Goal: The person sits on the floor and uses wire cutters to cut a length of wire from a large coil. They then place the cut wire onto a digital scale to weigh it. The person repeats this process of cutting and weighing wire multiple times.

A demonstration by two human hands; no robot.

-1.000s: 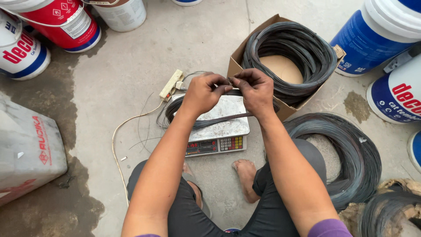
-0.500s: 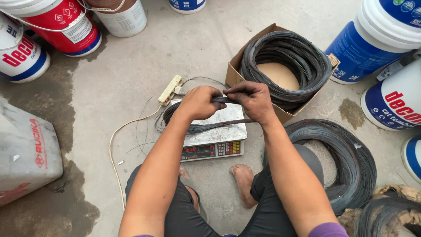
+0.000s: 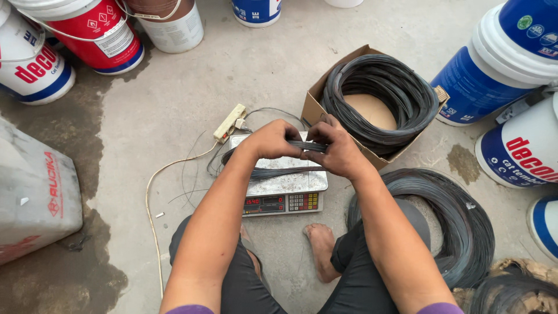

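Starting at the left edge, a grey sack (image 3: 35,192) sits on the damp concrete floor (image 3: 145,104) below a row of red and white paint buckets (image 3: 96,29), none of them touched. Further in, a cream power strip (image 3: 229,122) lies on the floor, its pale cord (image 3: 152,197) trailing toward the person's knee, just beside the back corner of a digital scale (image 3: 285,195). The scale's display is lit, and a small bundle of dark wire (image 3: 273,172) lies across its steel pan, hanging over the pan's left edge. Above the pan the left hand (image 3: 272,139) is clenched around one end of this bundle, and the right hand (image 3: 334,148) is closed on it just beside, the fingertips of both meeting over the strands; whether they are twisting, bending or only gathering the wire cannot be told. Judging by this, a portion has been taken off and laid on the scale, and its handling is under way, not finished. To the right, a cardboard box (image 3: 317,104) holds a full coil of black wire (image 3: 381,102), and a larger wire coil (image 3: 447,227) lies on the floor by the person's right leg, with another partly seen at the bottom corner, so a good deal of stock seems to remain unportioned. Blue and white buckets (image 3: 500,64) stand along the right edge.
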